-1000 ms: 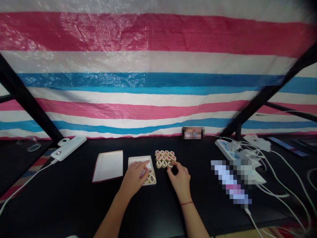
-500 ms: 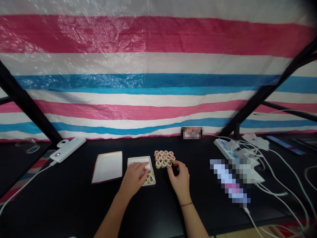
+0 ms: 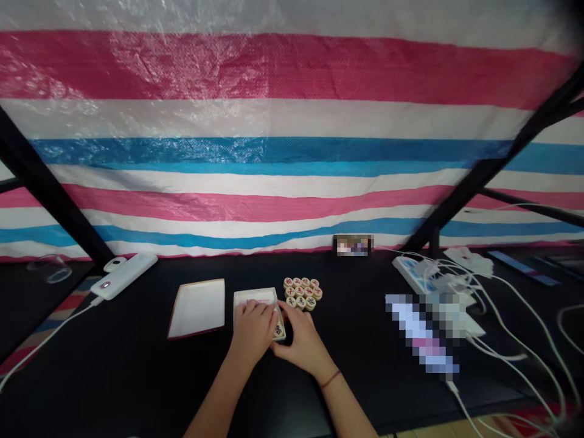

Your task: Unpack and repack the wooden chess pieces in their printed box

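A small open white box [image 3: 255,293] lies on the black table and holds round xiangqi pieces. One piece with a black character [image 3: 278,330] shows at the box's near right corner. My left hand [image 3: 253,328] reaches into the box, fingers bent together and pointing down; what lies under them is hidden. Around the box's right side curves my right hand [image 3: 303,342], its thumb by the near corner and its fingers along the right wall. Just beyond it, rows of xiangqi pieces [image 3: 303,292] stand grouped on the table, most with red characters, the front ones black.
The box lid [image 3: 198,307] lies inside up on the left. Farther left is a white power bank [image 3: 125,277] with a cable. At right are a power strip [image 3: 413,274], tangled white cables and a blurred phone [image 3: 422,334]. A striped sheet [image 3: 292,207] hangs behind.
My right hand has moved left from the grouped pieces to the box's right side. My left hand stays over the box, its fingers now lower and pointing more forward.
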A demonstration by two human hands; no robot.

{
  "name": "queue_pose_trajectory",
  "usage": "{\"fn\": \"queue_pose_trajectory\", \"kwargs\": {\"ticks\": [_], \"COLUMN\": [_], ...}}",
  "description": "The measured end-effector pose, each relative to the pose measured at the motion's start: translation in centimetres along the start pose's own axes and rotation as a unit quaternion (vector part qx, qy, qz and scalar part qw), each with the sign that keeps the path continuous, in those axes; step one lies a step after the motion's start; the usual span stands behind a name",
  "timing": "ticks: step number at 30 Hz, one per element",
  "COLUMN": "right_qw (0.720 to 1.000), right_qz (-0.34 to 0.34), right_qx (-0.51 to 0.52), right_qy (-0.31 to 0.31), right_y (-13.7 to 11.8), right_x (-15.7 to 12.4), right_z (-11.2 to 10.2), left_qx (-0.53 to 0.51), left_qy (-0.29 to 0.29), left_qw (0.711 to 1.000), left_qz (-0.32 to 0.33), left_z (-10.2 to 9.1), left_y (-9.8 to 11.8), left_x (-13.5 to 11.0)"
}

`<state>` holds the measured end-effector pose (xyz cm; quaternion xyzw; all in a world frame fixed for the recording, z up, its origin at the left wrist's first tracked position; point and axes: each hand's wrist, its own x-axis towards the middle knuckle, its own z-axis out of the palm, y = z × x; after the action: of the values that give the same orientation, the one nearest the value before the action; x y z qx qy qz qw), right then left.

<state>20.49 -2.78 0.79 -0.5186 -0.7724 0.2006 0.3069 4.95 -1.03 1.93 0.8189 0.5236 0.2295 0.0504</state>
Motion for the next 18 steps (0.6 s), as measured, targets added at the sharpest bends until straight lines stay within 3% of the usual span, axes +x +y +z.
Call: {"fn": "queue_pose_trajectory", "kwargs": {"ticks": [12,18], "right_qw": [1.000,0.995], "right_qz": [-0.004,-0.017], "right_qx": [0.005,0.066], "right_qy": [0.019,0.076], "right_y": [0.2,0.4], "right_x": [0.0,0.0], "right_z": [0.1,-0.1], "left_qx": [-0.086,-0.183], "left_qy": [-0.045,-0.007], "left_qw": [0.995,0.983], "left_qz": [-0.005,-0.005], "left_z": [0.2,-1.3], "left_y": [-0.3,-0.3], "left_x": [0.5,0.7]}}
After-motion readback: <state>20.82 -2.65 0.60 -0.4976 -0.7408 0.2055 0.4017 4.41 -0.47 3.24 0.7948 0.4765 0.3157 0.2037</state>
